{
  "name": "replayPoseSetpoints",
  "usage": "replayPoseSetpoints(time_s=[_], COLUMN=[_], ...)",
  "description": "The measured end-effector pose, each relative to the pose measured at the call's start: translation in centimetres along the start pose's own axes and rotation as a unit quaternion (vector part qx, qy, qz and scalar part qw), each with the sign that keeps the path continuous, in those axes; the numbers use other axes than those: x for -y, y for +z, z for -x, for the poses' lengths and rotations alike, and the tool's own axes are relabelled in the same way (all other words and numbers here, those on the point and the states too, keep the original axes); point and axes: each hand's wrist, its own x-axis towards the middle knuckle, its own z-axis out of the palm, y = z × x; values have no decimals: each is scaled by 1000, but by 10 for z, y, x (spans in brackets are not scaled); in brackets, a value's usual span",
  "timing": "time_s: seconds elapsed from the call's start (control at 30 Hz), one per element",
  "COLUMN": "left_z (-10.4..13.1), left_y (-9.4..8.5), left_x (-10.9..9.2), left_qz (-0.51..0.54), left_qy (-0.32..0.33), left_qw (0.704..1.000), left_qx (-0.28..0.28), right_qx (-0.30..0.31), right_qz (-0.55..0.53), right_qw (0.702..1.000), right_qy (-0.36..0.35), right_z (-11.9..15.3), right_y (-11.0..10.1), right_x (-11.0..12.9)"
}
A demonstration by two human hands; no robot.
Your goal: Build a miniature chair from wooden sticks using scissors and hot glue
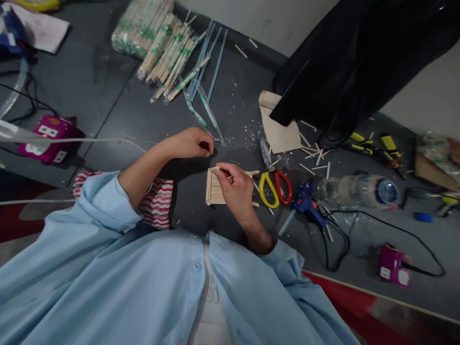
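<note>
Stick panel [214,187] lies flat on the dark bench [190,215], long axis side to side, beneath the nearer right hand [237,191], whose fingers close together at its far edge; whether they grip it, I cannot tell. The left hand [192,143] hangs beyond, fingers curled, contents unclear. Yellow-and-red-handled pliers [266,155] sit just right.

You had a dark grey tabletop [102,79] before you, a thin seam slanting across its left part. Beyond it, a plain pale grey wall [251,19] ran along the upper right. Past its pale lower-right edge, you had a red-and-grey surface [347,299] below, in dim, soft light.
</note>
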Motion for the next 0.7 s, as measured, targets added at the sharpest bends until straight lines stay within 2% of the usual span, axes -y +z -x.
replayPoseSetpoints(time_s=[0.3,0.7], left_z=[-1,-1], left_y=[4,5], left_x=[3,3], left_qz=[-15,-21], left_qy=[22,27], left_qw=[999,999], left_qx=[-17,-11], right_qx=[16,28], right_qz=[0,8], right_qw=[1000,999], right_qy=[-3,-16], right_z=[-2,-1], right_y=[4,5], right_x=[-6,-10])
